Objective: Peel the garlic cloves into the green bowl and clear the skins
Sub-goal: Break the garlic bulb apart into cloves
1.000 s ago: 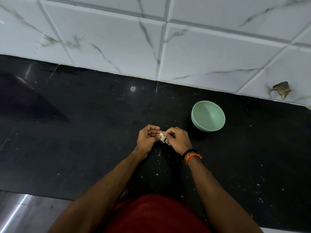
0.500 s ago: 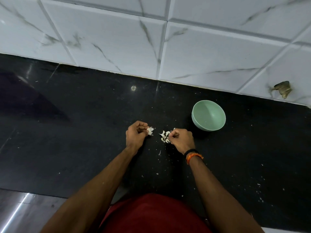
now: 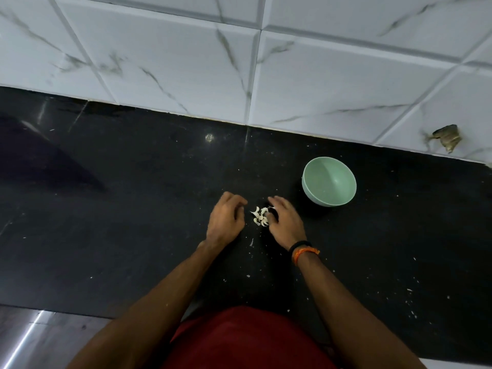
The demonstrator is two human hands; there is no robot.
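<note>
Garlic cloves in small pile on black surface, frame centre. Left hand just left of pile, fingers loosely curled, holding nothing. Right hand just right of pile, fingers relaxed, fingertips touching cloves. Green bowl upright, right of centre, near right hand. White skin flecks scattered lower right.

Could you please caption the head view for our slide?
Both hands, left and right, flank loose garlic cloves on the black counter beside an empty green bowl.
</note>
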